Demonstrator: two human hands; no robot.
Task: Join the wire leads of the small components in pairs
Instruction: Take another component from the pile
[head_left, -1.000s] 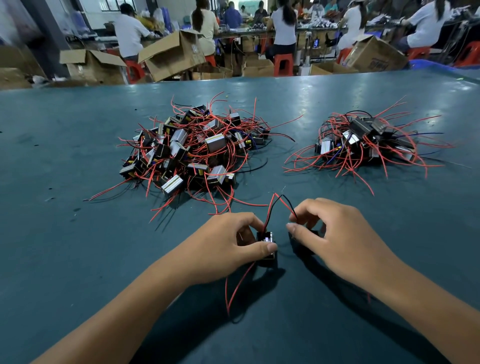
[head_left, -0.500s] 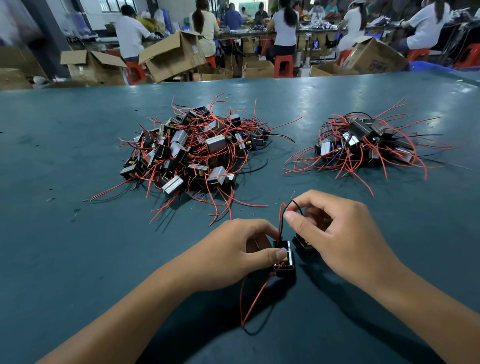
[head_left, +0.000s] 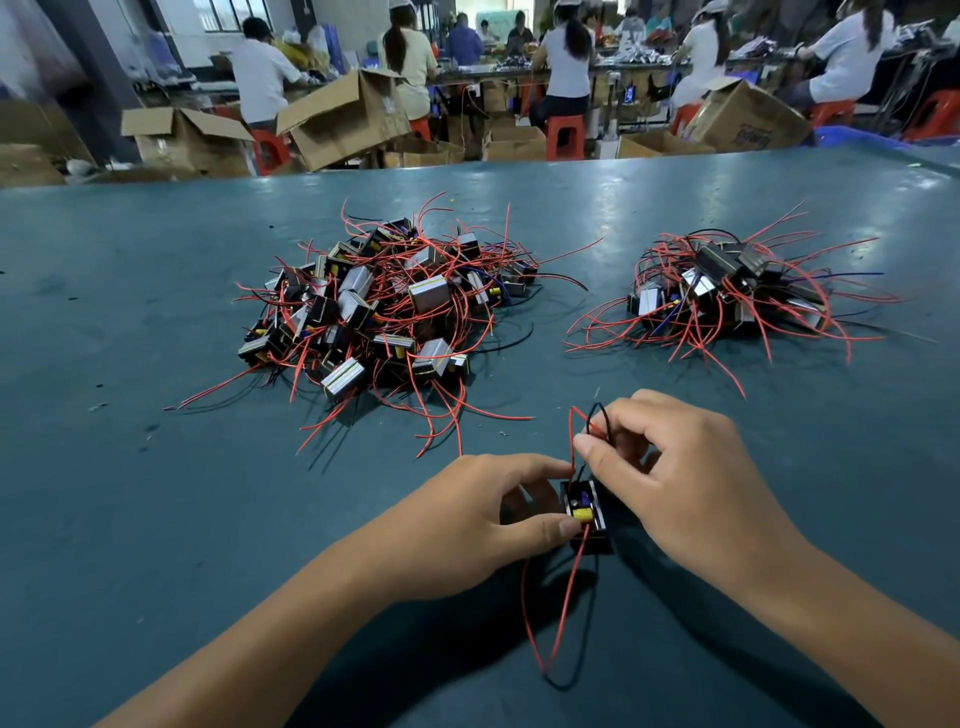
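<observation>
A small black component with a yellow part lies on the teal table between my hands. My left hand pinches its left side with thumb and fingers. My right hand pinches its red and black wire leads just above it, bent into a short loop. Two more leads, one red and one black, trail from the component toward me. A big pile of loose components with red leads sits at centre left. A smaller pile sits at the right.
Beyond the table's far edge stand open cardboard boxes and red stools. Several people sit working at benches with their backs to me. Small bits of debris dot the table's left part.
Both hands and the component have shifted right and slightly toward me. My right hand has drawn the looped leads in closer above the component. The trailing leads moved right with it.
</observation>
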